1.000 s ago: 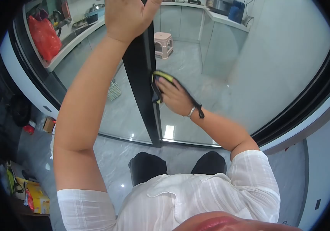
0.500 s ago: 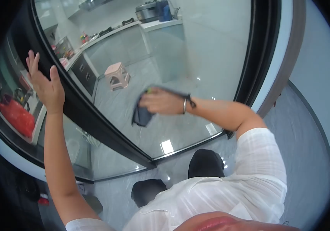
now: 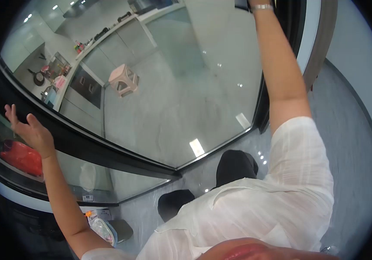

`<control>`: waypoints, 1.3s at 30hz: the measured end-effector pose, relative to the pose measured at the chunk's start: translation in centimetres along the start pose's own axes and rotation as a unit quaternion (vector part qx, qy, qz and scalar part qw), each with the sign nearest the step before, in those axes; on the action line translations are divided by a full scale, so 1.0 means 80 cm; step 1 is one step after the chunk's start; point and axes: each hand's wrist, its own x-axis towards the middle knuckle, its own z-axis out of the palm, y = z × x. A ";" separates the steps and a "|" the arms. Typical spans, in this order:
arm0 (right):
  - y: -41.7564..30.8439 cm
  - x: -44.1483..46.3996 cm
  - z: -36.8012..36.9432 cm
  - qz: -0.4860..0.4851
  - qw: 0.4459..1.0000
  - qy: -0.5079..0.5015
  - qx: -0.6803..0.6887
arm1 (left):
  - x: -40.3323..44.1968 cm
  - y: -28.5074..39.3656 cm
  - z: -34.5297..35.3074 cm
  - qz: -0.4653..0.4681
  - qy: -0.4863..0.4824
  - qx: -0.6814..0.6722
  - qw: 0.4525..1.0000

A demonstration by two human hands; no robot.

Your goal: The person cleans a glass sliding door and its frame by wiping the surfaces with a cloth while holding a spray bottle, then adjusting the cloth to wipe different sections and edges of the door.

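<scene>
My left hand (image 3: 32, 132) is open at the left, fingers spread, against or close beside the black door frame (image 3: 86, 149). At the top edge, my right hand (image 3: 255, 2) is mostly cut off, its fingers out of sight. A small part of the dark cloth (image 3: 242, 5) shows beside it, near the upper right of the glass panel (image 3: 168, 117). A silver bracelet (image 3: 262, 7) circles my right wrist.
Through the glass are a pink stool (image 3: 124, 79), a kitchen counter (image 3: 71, 71) and a hanging pan (image 3: 37, 78). A red bag (image 3: 21, 158) lies behind the left panel. Near my left elbow stands a lined bin (image 3: 121, 230).
My right hand has moved with the dark cloth from the middle of the glass up to the top right. My left hand, still open, appears lower and farther left as the view has turned.
</scene>
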 end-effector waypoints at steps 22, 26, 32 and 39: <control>-0.014 -0.453 -0.111 0.406 0.905 0.070 -0.101 | 0.013 -0.084 -0.001 0.133 -0.044 0.149 0.979; -0.063 -0.291 -0.097 0.226 0.974 0.000 0.013 | 0.016 -0.077 -0.004 0.143 -0.050 0.203 0.968; -0.021 -0.440 -0.139 0.309 0.951 0.000 -0.008 | 0.017 -0.126 -0.011 0.077 -0.068 0.229 0.968; 0.069 -0.827 -0.237 0.689 0.710 -0.027 -0.144 | 0.024 -0.127 -0.034 0.174 -0.174 0.454 0.856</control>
